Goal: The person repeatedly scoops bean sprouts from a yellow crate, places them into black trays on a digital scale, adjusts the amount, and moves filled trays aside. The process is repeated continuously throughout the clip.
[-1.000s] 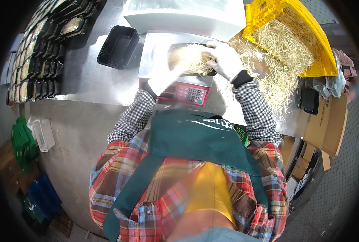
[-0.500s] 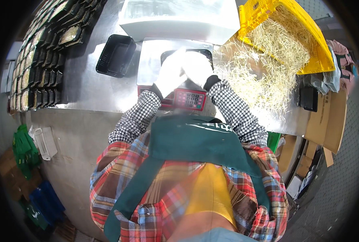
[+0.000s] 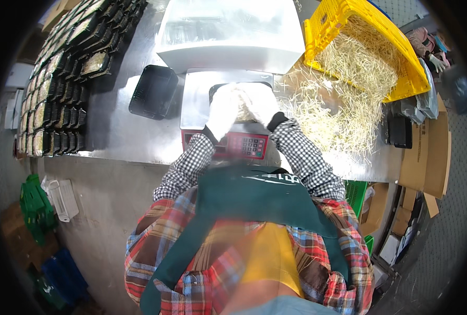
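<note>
My left hand (image 3: 224, 109) and my right hand (image 3: 261, 105), both in white gloves, meet over a black plastic tray (image 3: 265, 86) on the scale (image 3: 195, 84). Their fingers are curled in around a clump of pale thin strands (image 3: 241, 111), much of it covered by the gloves. The scale has a red keypad front (image 3: 246, 147). An unfilled black tray (image 3: 152, 90) lies on the metal bench (image 3: 113, 142) left of the scale. Loose strands (image 3: 330, 126) are heaped right of my right hand.
Several stacked, filled trays (image 3: 52, 115) line the left. A white box (image 3: 228, 37) stands behind the scale. A tipped yellow crate (image 3: 414, 79) spills strands. Cardboard (image 3: 422, 157) stands at the right edge, and a co-worker's gloved hand (image 3: 437, 63) shows beyond the crate.
My right hand has moved left and both hands have closed in together over the tray's strands. The view has shifted, so the bench sits lower in the picture.
</note>
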A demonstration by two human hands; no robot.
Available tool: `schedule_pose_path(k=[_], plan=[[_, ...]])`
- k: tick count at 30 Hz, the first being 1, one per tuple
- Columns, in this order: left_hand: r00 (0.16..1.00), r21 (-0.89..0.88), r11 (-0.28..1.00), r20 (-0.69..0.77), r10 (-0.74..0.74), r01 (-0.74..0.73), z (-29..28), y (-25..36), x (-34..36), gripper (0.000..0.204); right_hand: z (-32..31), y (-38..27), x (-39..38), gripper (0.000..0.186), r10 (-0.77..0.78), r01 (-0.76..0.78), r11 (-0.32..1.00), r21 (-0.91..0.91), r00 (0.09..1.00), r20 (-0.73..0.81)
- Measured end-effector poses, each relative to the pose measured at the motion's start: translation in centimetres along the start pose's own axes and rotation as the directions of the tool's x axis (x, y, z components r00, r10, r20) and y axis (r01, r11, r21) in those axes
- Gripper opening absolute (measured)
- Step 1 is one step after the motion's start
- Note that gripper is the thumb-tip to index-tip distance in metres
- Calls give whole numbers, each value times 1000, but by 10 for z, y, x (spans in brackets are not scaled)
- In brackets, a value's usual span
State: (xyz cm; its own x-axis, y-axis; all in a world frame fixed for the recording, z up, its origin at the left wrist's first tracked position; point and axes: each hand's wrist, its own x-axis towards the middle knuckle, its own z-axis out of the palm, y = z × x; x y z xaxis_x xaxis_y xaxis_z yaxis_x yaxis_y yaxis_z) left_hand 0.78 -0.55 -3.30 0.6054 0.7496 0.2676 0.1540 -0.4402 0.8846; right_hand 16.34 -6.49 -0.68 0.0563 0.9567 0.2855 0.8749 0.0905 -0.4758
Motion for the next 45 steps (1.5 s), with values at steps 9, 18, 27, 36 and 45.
schedule_pose_path(k=[9, 18, 27, 36, 45], plan=[[997, -8, 1000, 66, 26, -25, -94, 16, -19, 44, -81, 35, -52, 29, 100, -66, 973, 219, 984, -146], [981, 214, 976, -182, 72, -31, -91, 54, -11, 44, -80, 32, -73, 79, 187, -177, 959, 220, 982, -26], [972, 257, 946, 174, 157, -199, -18, -5, 0, 43, -38, -37, -37, 42, -136, 127, 990, -60, 971, -197], [978, 208, 961, 138, 158, -184, -7, -7, 3, 40, -19, -27, -33, 18, -22, 27, 999, 17, 970, -244], [974, -182, 981, 201, 109, -73, -103, 14, 3, 43, -177, 67, -193, 22, 728, -467, 539, 701, 676, -109]])
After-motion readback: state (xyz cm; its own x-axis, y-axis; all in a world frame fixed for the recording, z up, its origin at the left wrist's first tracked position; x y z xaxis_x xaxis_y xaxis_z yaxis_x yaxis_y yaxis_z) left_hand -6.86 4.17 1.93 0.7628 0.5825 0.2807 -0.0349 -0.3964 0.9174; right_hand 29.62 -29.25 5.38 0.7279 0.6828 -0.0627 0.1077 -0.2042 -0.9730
